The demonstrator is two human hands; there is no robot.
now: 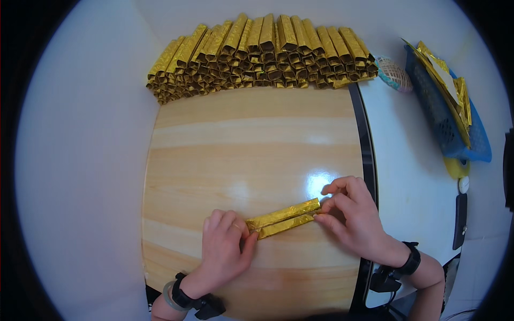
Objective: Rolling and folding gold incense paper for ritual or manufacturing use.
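Observation:
A long strip of gold foil paper (pixel 284 218), folded lengthwise with a groove along its middle, slants above the light wooden table near its front. Its left end is pinched between the thumb and fingers of my left hand (pixel 225 238). At the other end, my right hand (pixel 353 219) grips the near corner with thumb and forefinger, while its other fingers are bent and raised. Whether the strip touches the tabletop, I cannot tell.
Many gold foil tubes (pixel 267 40) are stacked along the table's back edge, open ends facing me. To the right, beyond a dark strip (pixel 365 144), a white surface holds a blue basket (pixel 436 115) with gold sheets. A woven, teal-edged item (pixel 395 72) lies beside the stack.

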